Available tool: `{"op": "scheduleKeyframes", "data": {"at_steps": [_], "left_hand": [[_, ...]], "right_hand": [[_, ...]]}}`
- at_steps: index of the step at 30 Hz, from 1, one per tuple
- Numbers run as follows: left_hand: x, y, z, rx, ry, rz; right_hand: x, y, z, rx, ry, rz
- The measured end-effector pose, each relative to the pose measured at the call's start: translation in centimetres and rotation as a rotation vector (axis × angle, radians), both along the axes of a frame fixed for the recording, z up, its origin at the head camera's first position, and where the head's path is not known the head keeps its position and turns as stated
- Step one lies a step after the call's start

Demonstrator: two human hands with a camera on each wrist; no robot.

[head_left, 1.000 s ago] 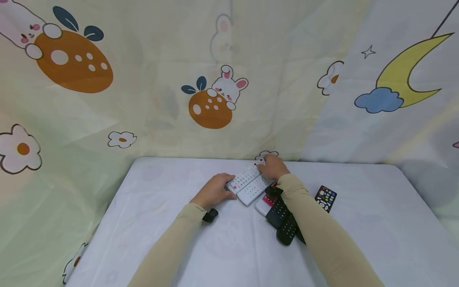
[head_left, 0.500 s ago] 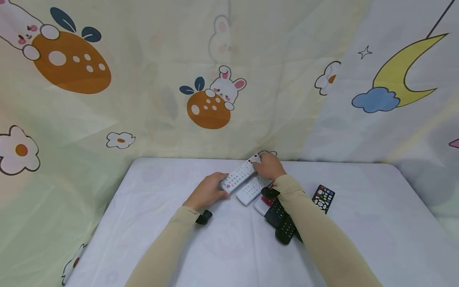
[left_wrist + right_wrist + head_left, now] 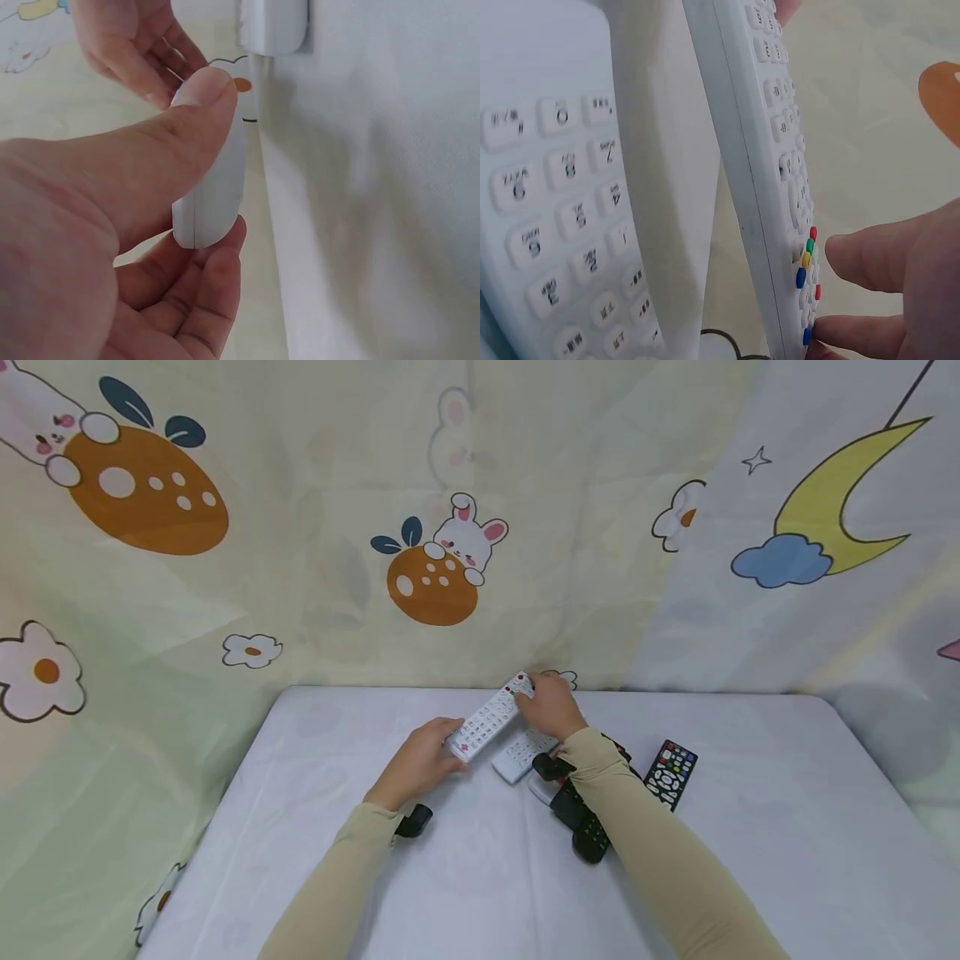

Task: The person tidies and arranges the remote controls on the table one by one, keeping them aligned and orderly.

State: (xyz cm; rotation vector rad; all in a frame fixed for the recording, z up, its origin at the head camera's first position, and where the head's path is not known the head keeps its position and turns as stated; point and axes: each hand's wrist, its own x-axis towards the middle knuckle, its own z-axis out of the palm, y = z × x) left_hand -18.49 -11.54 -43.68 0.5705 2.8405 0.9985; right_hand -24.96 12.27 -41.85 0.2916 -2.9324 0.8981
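A white remote control (image 3: 487, 723) with rows of white buttons is held tilted above the far part of the table. My left hand (image 3: 417, 767) pinches its near end; in the left wrist view the thumb (image 3: 199, 101) lies along one side and fingers curl under the other. At the far end, by the coloured buttons, my right hand (image 3: 552, 707) holds it between thumb and fingers; the right wrist view shows this remote (image 3: 742, 165) edge-on. A second white remote (image 3: 522, 757) lies just right of it, apart from it and partly behind the right hand.
Black remotes (image 3: 591, 842) and a pale remote (image 3: 542, 787) lie close together, partly hidden by the right forearm. Farther right is another black remote (image 3: 670, 774) with coloured buttons. A white cloth covers the table (image 3: 465, 868); a printed curtain (image 3: 315, 527) hangs behind it.
Both hands have moved left with the white remote between them. It has separated from the second white remote, which stays on the table.
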Motion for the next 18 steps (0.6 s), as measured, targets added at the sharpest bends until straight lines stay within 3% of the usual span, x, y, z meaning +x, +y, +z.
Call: {"op": "scheduleKeyframes", "data": {"at_steps": [12, 18], "left_hand": [[2.1, -1.0, 0.4, 0.059, -0.025, 0.085], [3.2, -1.3, 0.5, 0.054, -0.017, 0.137]], "right_hand": [[1.3, -2.1, 1.2, -0.091, -0.042, -0.023], [1.6, -2.8, 1.3, -0.121, -0.017, 0.02]]}}
